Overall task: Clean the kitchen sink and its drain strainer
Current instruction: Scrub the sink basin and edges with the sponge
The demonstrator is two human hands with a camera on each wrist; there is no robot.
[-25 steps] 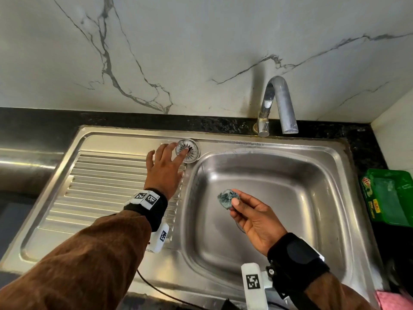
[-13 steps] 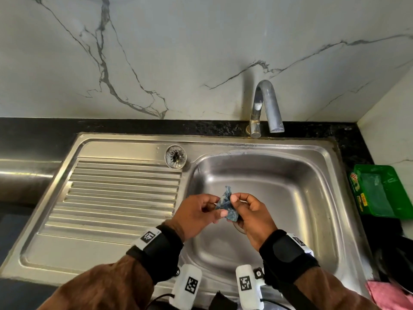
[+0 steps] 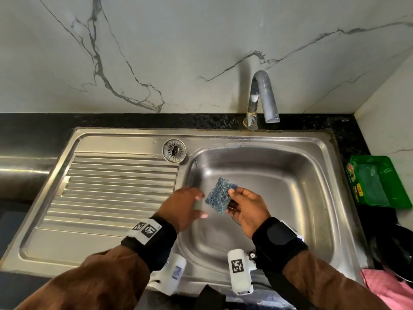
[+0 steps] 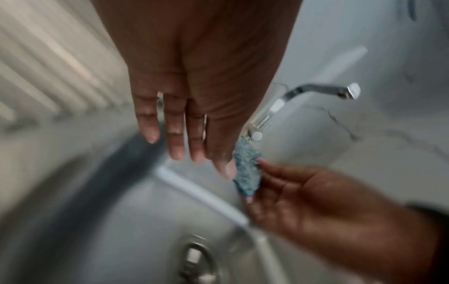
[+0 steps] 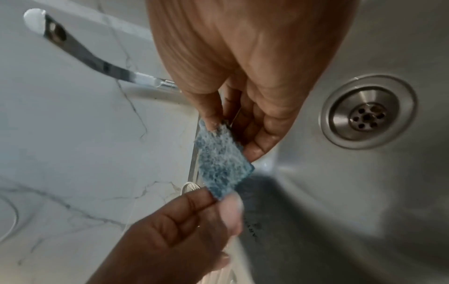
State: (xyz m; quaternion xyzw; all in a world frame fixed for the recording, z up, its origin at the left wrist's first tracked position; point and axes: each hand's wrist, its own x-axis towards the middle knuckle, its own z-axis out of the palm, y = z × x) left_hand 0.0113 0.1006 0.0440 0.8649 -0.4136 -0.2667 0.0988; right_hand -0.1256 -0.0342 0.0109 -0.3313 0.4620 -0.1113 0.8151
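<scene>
The right hand [image 3: 248, 211] pinches a small blue scouring pad [image 3: 219, 195] by one edge between thumb and fingertips, above the middle of the sink [image 3: 312, 186] basin. The left hand [image 3: 182, 205] hovers just beside it with fingers straight, holding nothing. The pad looks light, thin and floppy, rough rather than slippery, so a flat grip across its face should serve better for scrubbing. The drain strainer [image 3: 174, 150] sits on the sink's back ledge, at the drainboard's far corner; being rigid metal, it is best taken by its rim.

Brown sleeves [image 3: 93, 285], black wristbands [image 3: 278, 240], tagged cameras [image 3: 239, 274]
</scene>
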